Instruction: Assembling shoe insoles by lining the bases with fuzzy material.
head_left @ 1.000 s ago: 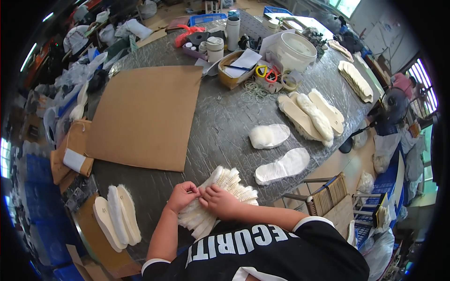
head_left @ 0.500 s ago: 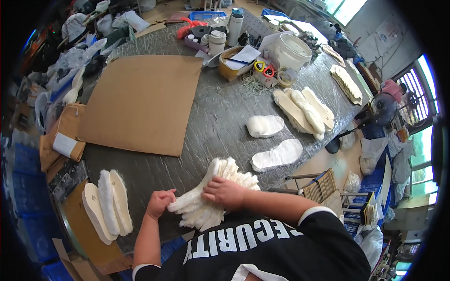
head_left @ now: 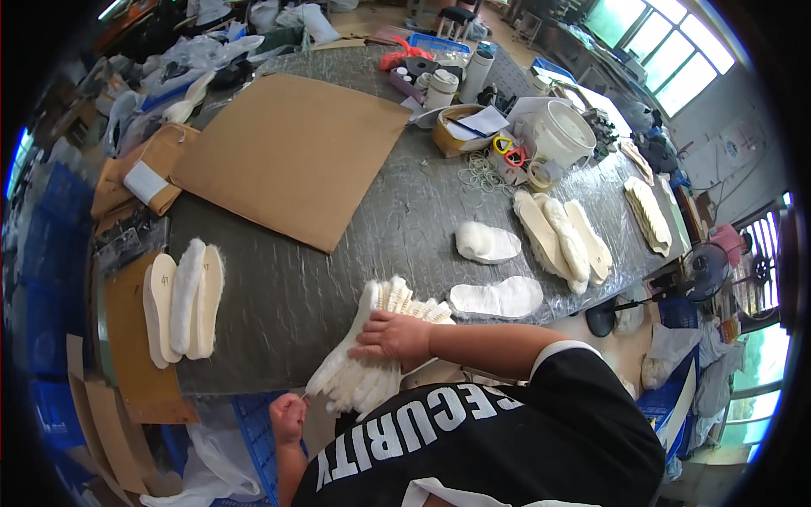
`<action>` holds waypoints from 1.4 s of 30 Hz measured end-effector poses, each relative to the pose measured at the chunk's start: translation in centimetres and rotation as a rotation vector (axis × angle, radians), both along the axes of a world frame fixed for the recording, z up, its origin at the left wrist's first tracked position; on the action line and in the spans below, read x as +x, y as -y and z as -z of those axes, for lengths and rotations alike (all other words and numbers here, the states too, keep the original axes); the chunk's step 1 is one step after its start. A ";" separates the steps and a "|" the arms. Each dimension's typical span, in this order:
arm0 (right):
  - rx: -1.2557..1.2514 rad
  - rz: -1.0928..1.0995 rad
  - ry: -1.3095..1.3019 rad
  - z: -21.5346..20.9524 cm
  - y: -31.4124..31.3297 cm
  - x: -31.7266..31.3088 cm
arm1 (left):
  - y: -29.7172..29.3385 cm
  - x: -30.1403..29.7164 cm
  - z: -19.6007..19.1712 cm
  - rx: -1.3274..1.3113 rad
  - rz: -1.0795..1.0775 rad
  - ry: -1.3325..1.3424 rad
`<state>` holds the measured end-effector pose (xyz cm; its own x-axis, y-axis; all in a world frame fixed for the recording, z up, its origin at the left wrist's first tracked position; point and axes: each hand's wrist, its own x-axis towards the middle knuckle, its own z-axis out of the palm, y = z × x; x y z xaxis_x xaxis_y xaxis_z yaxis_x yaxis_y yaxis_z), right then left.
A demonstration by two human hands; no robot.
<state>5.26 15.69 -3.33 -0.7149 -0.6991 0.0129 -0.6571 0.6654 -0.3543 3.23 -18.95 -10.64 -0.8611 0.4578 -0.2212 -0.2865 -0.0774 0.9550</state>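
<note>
Three fleece insoles point(head_left: 182, 297) lie set aside at the bench's point(head_left: 279, 304) left. Left hand point(head_left: 288, 417), below the edge, has fingers closed, seemingly pinching something thin. Right hand point(head_left: 395, 336) presses flat on a fanned insole stack point(head_left: 365, 363), apparently still unsorted. Farther right, loose insoles, an open cardboard box point(head_left: 460, 131) holding papers, and a white bucket point(head_left: 557, 133), contents unclear.

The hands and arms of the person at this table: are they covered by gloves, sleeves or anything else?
No gloves show: the left hand and right hand are bare, and so are both forearms. The only clothing is a black short-sleeved shirt with large white lettering and a white edge at the collar. No watch or rings are visible.
</note>
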 end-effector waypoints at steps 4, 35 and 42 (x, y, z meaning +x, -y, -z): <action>-0.024 -0.157 -0.035 -0.9 0.5 1.4 | -1.7 2.6 -2.4 0.410 -0.193 -0.054; 0.334 -0.074 -0.049 -2.4 2.6 0.9 | -5.6 17.4 0.4 -0.583 0.181 -0.211; 0.364 0.146 0.024 -2.1 3.5 0.8 | -7.3 19.9 -1.9 0.584 -0.414 0.097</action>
